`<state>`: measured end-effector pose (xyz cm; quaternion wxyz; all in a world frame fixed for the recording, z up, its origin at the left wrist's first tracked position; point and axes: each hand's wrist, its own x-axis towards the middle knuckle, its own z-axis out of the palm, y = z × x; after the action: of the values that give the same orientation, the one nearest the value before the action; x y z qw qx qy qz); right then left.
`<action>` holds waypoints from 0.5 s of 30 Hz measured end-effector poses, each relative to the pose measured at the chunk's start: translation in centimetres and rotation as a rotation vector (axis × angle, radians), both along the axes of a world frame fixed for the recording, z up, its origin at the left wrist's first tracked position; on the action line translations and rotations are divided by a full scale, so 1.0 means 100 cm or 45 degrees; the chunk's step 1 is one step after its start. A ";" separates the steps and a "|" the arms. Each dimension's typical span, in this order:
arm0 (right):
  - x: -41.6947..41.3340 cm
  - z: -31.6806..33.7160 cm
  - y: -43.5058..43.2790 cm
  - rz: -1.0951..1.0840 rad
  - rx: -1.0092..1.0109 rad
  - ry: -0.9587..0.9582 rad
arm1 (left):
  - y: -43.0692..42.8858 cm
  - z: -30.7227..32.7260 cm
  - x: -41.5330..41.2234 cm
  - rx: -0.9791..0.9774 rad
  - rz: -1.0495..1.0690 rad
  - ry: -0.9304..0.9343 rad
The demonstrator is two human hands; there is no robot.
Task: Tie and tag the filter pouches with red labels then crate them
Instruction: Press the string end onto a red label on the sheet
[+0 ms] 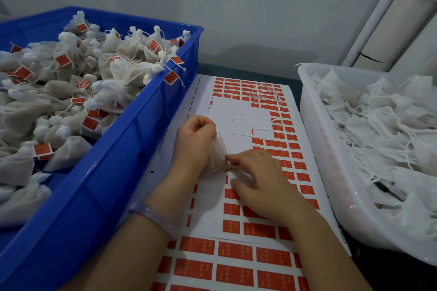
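nearest the lens, two bare forearms reach up over a sheet of red labels point(234, 264), its rows of small red rectangles running off the bottom edge. a pale translucent bangle point(153, 216) sits on the left wrist. a second label sheet point(243, 120) lies overlapping it farther up the table, with a large white patch in its middle where labels are peeled away and red rows left along its right side and top.

over that second sheet the two hands meet on one filter pouch point(217, 159), a small off-white gauzy bag held just above the paper. the left grip point(194, 139) has its fingers curled in toward the palm and wraps the pouch from the left, with a thin white string poking out beside its knuckles. the right grip point(260, 182) comes in from the right, thumb and forefinger pressed together at the pouch's side (whether they pinch cloth or string, i cannot tell), its other fingers loosely bent over the sheet.

loose string scraps point(264, 92) lie scattered on the far rows of labels.

on the left stands a blue crate point(132, 139), heaped with tied pouches point(71, 78) carrying red tags on white strings, one tag hanging over the rim. on the right stands a white tub point(316, 149) piled with flat untied pouches point(378, 125) and their trailing drawstrings. a grey wall point(236, 7) rises behind, with a white pipe point(378, 19) slanting up at the right.
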<state>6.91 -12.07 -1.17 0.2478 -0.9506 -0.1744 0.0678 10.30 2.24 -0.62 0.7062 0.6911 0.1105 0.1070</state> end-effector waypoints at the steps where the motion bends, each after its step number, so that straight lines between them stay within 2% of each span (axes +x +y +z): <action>1: 0.000 -0.001 0.002 -0.010 -0.006 -0.014 | 0.000 0.000 0.000 -0.002 0.008 0.005; 5: 0.001 -0.004 0.007 -0.063 -0.035 -0.072 | 0.001 -0.001 0.002 -0.009 0.059 0.047; 11: 0.000 0.000 0.003 -0.062 -0.020 -0.078 | 0.009 0.002 0.006 -0.148 0.247 0.104; 15: -0.002 0.005 -0.002 -0.010 0.067 -0.063 | 0.008 0.001 0.007 -0.159 0.182 0.144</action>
<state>6.68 -12.23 -0.65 0.2685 -0.9458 -0.1783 0.0387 10.96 3.00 -0.53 0.7312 0.6409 0.2057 0.1109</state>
